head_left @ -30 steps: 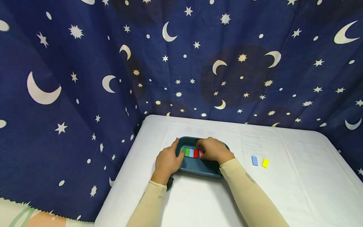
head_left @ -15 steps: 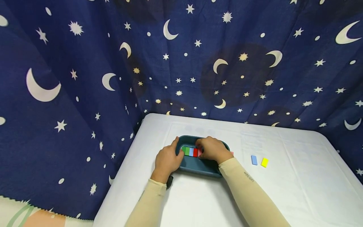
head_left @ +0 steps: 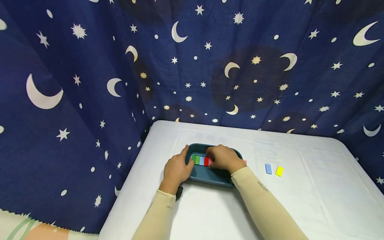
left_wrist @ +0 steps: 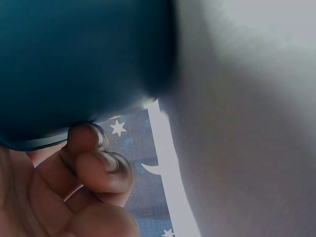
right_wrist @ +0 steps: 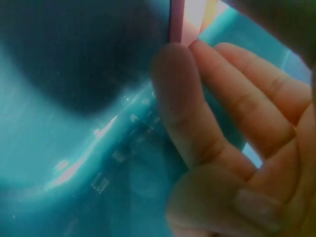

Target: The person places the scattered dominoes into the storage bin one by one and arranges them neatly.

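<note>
A dark teal tray (head_left: 207, 174) stands on the white table. Inside it, a row of small flat blocks runs along the middle: green blocks (head_left: 195, 160), a light blue block (head_left: 202, 161), a red block (head_left: 206, 161) and a pink block (head_left: 210, 161). My right hand (head_left: 225, 158) reaches into the tray and pinches the pink block, which sits right beside the red one. My left hand (head_left: 177, 169) holds the tray's left side, thumb inside by the green end of the row. In the left wrist view its curled fingers (left_wrist: 101, 170) are at the tray's outer wall.
On the table to the right lie a blue block (head_left: 268, 169) and a yellow block (head_left: 279, 171). A bit of pink (head_left: 245, 162) shows just past the tray's right rim, mostly hidden. A dark blue curtain (head_left: 198, 73) with moons and stars hangs behind the table.
The right hand has slid the pink block slightly left, and the gap between it and the red block has closed. My left hand stays at the tray's side.
</note>
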`<state>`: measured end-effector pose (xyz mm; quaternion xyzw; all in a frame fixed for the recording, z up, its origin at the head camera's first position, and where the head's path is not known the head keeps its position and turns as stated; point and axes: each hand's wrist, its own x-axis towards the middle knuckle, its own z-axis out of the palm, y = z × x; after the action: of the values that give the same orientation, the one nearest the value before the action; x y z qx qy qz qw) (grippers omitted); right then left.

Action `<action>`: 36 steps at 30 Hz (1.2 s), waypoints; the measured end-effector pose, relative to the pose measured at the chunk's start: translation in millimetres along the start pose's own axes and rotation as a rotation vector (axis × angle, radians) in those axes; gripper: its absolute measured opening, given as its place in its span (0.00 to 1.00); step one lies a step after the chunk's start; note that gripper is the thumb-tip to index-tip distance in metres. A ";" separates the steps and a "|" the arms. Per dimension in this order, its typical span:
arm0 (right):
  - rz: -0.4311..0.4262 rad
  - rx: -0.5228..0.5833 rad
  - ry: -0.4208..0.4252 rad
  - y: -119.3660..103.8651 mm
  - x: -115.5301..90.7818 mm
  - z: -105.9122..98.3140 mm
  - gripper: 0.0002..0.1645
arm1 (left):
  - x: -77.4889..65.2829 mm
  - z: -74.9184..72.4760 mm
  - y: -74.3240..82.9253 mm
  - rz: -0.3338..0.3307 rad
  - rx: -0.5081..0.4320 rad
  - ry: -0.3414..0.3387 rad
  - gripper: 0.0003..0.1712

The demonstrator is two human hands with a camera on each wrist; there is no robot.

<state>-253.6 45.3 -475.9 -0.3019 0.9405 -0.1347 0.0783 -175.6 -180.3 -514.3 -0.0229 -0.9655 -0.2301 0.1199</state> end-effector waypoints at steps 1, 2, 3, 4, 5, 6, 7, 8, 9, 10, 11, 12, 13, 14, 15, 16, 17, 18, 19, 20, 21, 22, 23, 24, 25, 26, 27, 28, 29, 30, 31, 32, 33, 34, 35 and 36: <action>0.001 0.002 -0.001 0.5 -1.3 -0.2 0.32 | 0.0 0.6 0.9 0.001 0.001 -0.002 0.39; 0.002 0.006 -0.003 0.7 -2.8 -0.6 0.33 | 0.0 1.3 1.8 0.001 0.001 -0.004 0.39; 0.003 0.010 -0.006 0.7 -4.3 -1.0 0.33 | -0.1 2.1 2.8 0.001 0.003 -0.007 0.39; 0.004 0.017 -0.007 0.8 -5.8 -1.6 0.34 | -0.2 2.8 3.8 0.001 0.000 -0.009 0.38; 0.004 0.024 -0.007 1.0 -7.3 -2.2 0.34 | -0.2 3.4 4.7 0.001 -0.001 -0.012 0.38; 0.006 0.028 -0.009 1.2 -8.8 -2.7 0.34 | -0.2 4.0 5.7 0.000 -0.003 -0.015 0.38; 0.008 0.034 -0.009 1.3 -10.4 -3.5 0.34 | -0.2 4.5 6.6 0.001 -0.004 -0.016 0.38; 0.011 0.041 -0.008 1.4 -12.0 -4.2 0.34 | -0.3 5.0 7.7 0.003 -0.005 -0.018 0.38; 0.014 0.043 -0.009 1.8 -13.6 -4.7 0.34 | -0.3 5.5 8.6 0.005 -0.005 -0.020 0.38; 0.016 0.045 -0.009 2.1 -15.3 -5.3 0.34 | -0.3 6.0 9.4 0.009 -0.007 -0.018 0.38; 0.017 0.045 -0.011 2.6 -17.0 -5.6 0.34 | -0.4 6.3 10.3 0.012 -0.005 -0.016 0.38; 0.018 0.043 -0.012 3.0 -18.8 -6.0 0.34 | -0.5 6.8 10.8 0.014 -0.003 -0.015 0.38; 0.018 0.040 -0.010 3.2 -20.8 -6.9 0.34 | -0.7 7.1 11.3 0.016 -0.002 -0.014 0.38; 0.019 0.041 -0.006 3.0 -23.3 -8.3 0.34 | -0.8 7.2 12.0 0.016 -0.004 -0.012 0.38; 0.016 0.040 0.004 3.0 -25.9 -9.7 0.34 | -0.8 7.5 12.3 0.016 -0.004 -0.009 0.38; 0.009 0.038 0.017 2.8 -29.0 -11.7 0.34 | -0.8 7.5 12.5 0.015 -0.004 -0.004 0.38; 0.003 0.035 0.034 2.9 -32.5 -13.7 0.34 | -0.9 7.5 12.6 0.011 -0.005 -0.003 0.38; -0.004 0.033 0.055 2.8 -36.5 -16.5 0.34 | -1.1 7.7 12.7 0.008 -0.005 -0.003 0.38; -0.010 0.034 0.079 2.6 -41.3 -19.7 0.34 | -1.4 7.8 12.8 0.005 -0.005 -0.001 0.38; -0.016 0.037 0.105 2.5 -46.4 -23.1 0.34 | -1.7 7.9 12.8 0.000 -0.005 -0.003 0.38; -0.025 0.034 0.133 2.9 -51.9 -26.3 0.34 | -2.2 8.1 12.5 -0.004 -0.004 -0.005 0.38; -0.036 0.031 0.161 3.4 -57.6 -29.7 0.34 | -2.8 7.7 12.5 -0.006 -0.007 -0.006 0.39; -0.041 0.031 0.187 3.9 -63.2 -33.2 0.34 | -3.4 7.5 12.3 -0.007 -0.005 -0.004 0.38; -0.047 0.028 0.215 4.3 -68.8 -36.9 0.34 | -3.9 7.2 11.8 -0.008 -0.004 0.001 0.38; -0.054 0.026 0.243 4.9 -74.2 -40.5 0.34 | -4.3 6.7 11.2 -0.010 -0.002 0.008 0.38; -0.064 0.026 0.271 5.6 -79.2 -44.0 0.34 | -4.6 6.0 10.7 -0.011 -0.002 0.014 0.38; -0.072 0.023 0.297 6.6 -84.1 -47.2 0.34 | -4.9 5.0 10.1 -0.010 -0.002 0.022 0.38; -0.076 0.021 0.320 8.1 -88.8 -50.1 0.34 | -5.1 4.3 9.5 -0.011 -0.003 0.030 0.37; -0.074 0.020 0.340 9.8 -93.2 -52.4 0.34 | -5.1 4.0 8.8 -0.013 0.002 0.037 0.37; -0.072 0.022 0.360 12.4 -97.9 -54.1 0.34 | -5.3 3.4 8.2 -0.015 0.000 0.038 0.37; -0.067 0.031 0.375 15.5 -102.6 -55.4 0.34 | -5.5 2.9 7.7 -0.017 -0.001 0.039 0.37; -0.060 0.046 0.390 19.4 -107.3 -55.9 0.33 | -5.8 2.6 7.3 -0.018 -0.004 0.039 0.37; -0.048 0.057 0.403 24.2 -112.0 -55.6 0.32 | -6.2 2.4 7.1 -0.018 -0.007 0.039 0.37; -0.035 0.070 0.413 29.2 -116.8 -55.1 0.31 | -6.7 2.5 6.7 -0.018 -0.010 0.038 0.37; -0.021 0.083 0.424 34.8 -121.7 -54.0 0.30 | -7.2 2.4 6.7 -0.017 -0.013 0.039 0.37; -0.005 0.095 0.432 40.2 -126.7 -52.8 0.29 | -7.8 2.3 6.7 -0.016 -0.019 0.038 0.37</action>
<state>-185.6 162.3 -429.4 -0.2645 0.9273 -0.2404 -0.1113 -167.8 -173.2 -515.3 -0.0121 -0.9610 -0.2404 0.1360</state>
